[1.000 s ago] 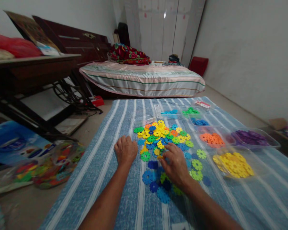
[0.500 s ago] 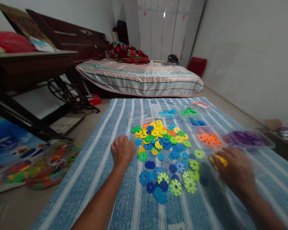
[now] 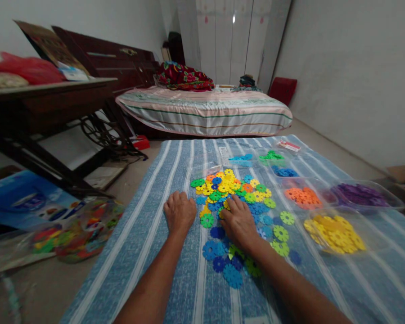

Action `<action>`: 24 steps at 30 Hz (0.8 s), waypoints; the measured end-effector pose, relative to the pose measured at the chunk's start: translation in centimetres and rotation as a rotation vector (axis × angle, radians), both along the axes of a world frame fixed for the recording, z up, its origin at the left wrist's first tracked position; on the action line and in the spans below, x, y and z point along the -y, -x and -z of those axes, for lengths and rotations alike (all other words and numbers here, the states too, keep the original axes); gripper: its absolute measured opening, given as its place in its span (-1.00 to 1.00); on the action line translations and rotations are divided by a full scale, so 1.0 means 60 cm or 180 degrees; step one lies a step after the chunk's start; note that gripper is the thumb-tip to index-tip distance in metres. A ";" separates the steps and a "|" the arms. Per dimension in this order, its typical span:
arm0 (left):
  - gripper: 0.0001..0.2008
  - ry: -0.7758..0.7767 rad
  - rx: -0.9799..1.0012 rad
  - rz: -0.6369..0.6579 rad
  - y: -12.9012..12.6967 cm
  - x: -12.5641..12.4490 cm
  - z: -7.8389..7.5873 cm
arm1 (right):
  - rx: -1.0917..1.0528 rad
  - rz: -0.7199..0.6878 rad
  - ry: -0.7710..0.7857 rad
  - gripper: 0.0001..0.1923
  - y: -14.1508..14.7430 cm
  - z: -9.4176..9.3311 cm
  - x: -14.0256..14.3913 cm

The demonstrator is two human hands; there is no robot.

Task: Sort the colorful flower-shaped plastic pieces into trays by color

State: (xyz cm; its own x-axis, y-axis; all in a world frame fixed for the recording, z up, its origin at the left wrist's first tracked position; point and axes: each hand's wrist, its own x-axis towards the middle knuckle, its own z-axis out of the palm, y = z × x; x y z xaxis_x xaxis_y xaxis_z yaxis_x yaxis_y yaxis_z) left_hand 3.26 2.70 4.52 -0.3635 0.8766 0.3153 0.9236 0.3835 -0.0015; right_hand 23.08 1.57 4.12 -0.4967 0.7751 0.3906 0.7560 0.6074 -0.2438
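Note:
In the head view my left hand [image 3: 180, 212] rests on the striped cloth, fingers curled and closed, just left of a loose pile of notched plastic discs. My right hand [image 3: 239, 221] reaches into the pile, fingers bent down and closed at a yellow notched disc [image 3: 227, 204], partly hidden by the fingers. Yellow discs [image 3: 227, 183] lie heaped at the back of the pile. Blue discs [image 3: 232, 275] and lime-green discs [image 3: 281, 233] are scattered nearer me. A clear tub at the right holds sorted yellow discs [image 3: 339, 235].
Clear tubs hold orange discs [image 3: 303, 198], purple discs [image 3: 361, 195], blue discs [image 3: 284, 172], green discs [image 3: 272, 155] and light-blue discs [image 3: 241, 158]. A bag of mixed pieces [image 3: 91, 229] sits on the floor at left. Beyond the table stands a bed [image 3: 205, 112].
My right hand has moved left from the tub of yellow discs to the middle of the pile. My left hand stays in place on the cloth. The view has shifted slightly.

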 end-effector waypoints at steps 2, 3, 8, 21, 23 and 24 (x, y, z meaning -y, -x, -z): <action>-0.67 0.0013 0.0025 -0.0015 0.000 0.000 0.000 | -0.0002 0.0002 -0.0024 -0.91 0.003 0.007 -0.003; -0.67 0.0015 0.0039 -0.0021 -0.001 0.000 0.000 | -0.0017 -0.0002 -0.0045 -0.91 0.004 0.010 -0.003; -0.66 0.0027 0.0059 -0.0030 -0.002 0.000 -0.001 | -0.0061 -0.0035 -0.0198 -0.88 0.006 0.027 -0.001; -0.67 0.0089 0.0053 -0.0012 0.000 -0.002 -0.009 | -0.0598 0.0033 -0.1157 -0.79 -0.111 0.001 0.019; -0.68 0.0136 0.0070 -0.0029 -0.001 -0.003 -0.012 | -0.0522 0.0209 -0.1369 -0.78 -0.162 -0.010 0.023; -0.68 0.0149 0.0074 -0.0029 -0.001 -0.003 -0.012 | -0.0456 0.0321 -0.1482 -0.78 -0.192 -0.016 0.025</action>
